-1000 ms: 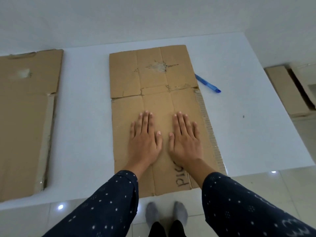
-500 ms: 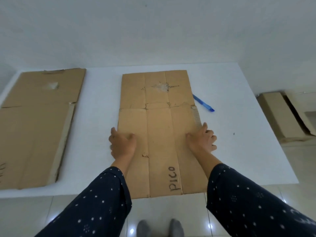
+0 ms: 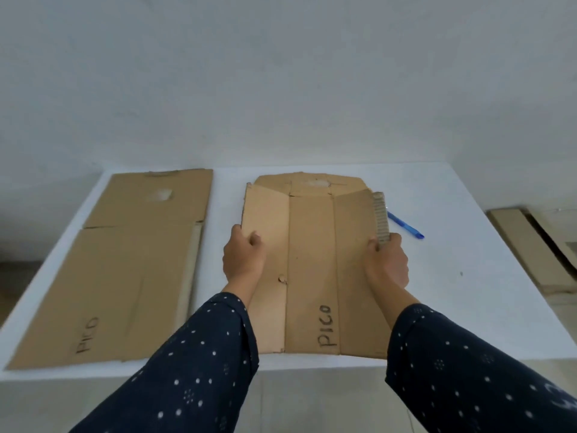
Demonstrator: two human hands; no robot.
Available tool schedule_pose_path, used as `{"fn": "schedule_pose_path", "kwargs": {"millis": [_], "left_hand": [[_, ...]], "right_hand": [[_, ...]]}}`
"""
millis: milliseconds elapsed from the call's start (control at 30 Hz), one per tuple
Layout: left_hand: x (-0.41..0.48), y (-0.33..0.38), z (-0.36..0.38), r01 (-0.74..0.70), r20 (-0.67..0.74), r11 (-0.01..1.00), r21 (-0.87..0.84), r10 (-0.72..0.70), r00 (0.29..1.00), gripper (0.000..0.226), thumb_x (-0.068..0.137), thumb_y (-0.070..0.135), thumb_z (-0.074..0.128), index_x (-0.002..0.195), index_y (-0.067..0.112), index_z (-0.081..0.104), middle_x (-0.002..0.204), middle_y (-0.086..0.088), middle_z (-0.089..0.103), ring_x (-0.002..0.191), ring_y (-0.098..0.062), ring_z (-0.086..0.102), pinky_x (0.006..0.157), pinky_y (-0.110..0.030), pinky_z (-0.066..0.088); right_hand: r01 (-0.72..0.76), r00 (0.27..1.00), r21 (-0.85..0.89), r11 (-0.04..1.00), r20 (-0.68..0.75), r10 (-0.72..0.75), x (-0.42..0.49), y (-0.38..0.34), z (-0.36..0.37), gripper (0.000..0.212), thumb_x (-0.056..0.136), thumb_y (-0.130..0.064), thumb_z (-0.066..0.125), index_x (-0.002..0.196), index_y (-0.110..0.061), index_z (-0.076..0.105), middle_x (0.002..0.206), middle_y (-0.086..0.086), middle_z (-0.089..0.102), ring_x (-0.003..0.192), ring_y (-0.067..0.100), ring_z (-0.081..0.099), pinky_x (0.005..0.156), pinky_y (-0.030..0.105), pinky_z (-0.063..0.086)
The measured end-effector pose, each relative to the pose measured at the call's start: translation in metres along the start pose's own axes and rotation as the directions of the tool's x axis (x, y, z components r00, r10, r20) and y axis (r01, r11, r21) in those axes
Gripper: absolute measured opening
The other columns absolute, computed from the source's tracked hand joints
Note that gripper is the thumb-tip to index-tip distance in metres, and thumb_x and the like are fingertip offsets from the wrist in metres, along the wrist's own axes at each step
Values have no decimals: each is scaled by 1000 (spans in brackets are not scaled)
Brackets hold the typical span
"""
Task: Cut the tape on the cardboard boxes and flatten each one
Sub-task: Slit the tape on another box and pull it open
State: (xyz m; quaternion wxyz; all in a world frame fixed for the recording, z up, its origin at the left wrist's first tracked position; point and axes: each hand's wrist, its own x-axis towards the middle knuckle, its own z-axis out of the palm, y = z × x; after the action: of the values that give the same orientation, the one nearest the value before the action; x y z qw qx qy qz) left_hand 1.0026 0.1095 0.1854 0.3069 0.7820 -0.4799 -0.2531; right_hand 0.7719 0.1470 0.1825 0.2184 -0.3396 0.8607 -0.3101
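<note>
Lifting the held box point(image 3: 312, 260), already cut and flattened, off the table point(image 3: 468, 276).
The left hand point(image 3: 242, 260) and right hand point(image 3: 387, 264) are each gripping a side edge, raising a sheet that was lying flat half a second ago. A second box point(image 3: 125, 276) is lying flattened at 9 o'clock and a blue pen point(image 3: 406, 228) at 2 o'clock. The floor cardboard point(image 3: 524, 245) at 3 o'clock is possibly still waiting.

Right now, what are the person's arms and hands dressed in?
The left sleeve and right sleeve are long, dark navy, sprinkled with small white dots. The left hand and right hand are bare, with no gloves.
</note>
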Motion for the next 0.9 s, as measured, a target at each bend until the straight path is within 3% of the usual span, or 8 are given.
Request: {"fn": "schedule_pose_path", "kwargs": {"millis": [133,367,567,700,800,900], "left_hand": [[38,-19,-76,-47,-51,998,-31,45,998,21,103,28,49,112,10,52,93,0,55,91,-29,61,69,-36,45],[100,-73,-201,-94,-180,993,-65,81,980,15,104,27,48,103,12,45,93,1,52,86,-24,56,68,-33,39],[156,-139,-262,-43,-205,999,7,43,978,27,103,28,49,120,7,52,106,-9,61,93,-31,58,76,-40,46],[182,-193,-268,8,-114,994,105,4,994,26,101,14,50,126,7,50,116,-14,63,99,-33,61,75,-40,46],[193,-229,-260,-35,52,983,183,26,998,49,97,2,47,145,11,41,130,-14,58,115,-35,57,90,-42,48],[199,-251,-249,-63,106,968,242,38,994,54,97,1,45,148,15,38,123,-11,60,107,-32,57,83,-36,44]], "right_hand": [[48,999,86,995,-23,-46,-49,-61,28,19,102,-34,40,113,-20,46,93,-3,58,77,17,58,67,35,47],[121,993,216,969,-11,-121,-129,-157,98,15,102,-35,41,108,-23,46,93,-2,62,76,18,60,69,35,49],[104,982,261,960,125,-141,-178,-203,171,22,102,-30,40,118,-18,49,97,0,61,83,21,62,78,43,56],[92,951,183,979,274,-141,-197,-205,223,28,97,-11,40,123,-15,49,100,1,60,87,22,62,79,41,56],[111,920,104,988,364,-142,-206,-195,257,41,91,-2,41,130,-12,48,115,7,60,99,26,61,86,45,56],[141,920,8,990,370,-134,-205,-184,279,48,88,-1,41,134,-14,48,118,6,59,103,26,59,89,44,54]]}}
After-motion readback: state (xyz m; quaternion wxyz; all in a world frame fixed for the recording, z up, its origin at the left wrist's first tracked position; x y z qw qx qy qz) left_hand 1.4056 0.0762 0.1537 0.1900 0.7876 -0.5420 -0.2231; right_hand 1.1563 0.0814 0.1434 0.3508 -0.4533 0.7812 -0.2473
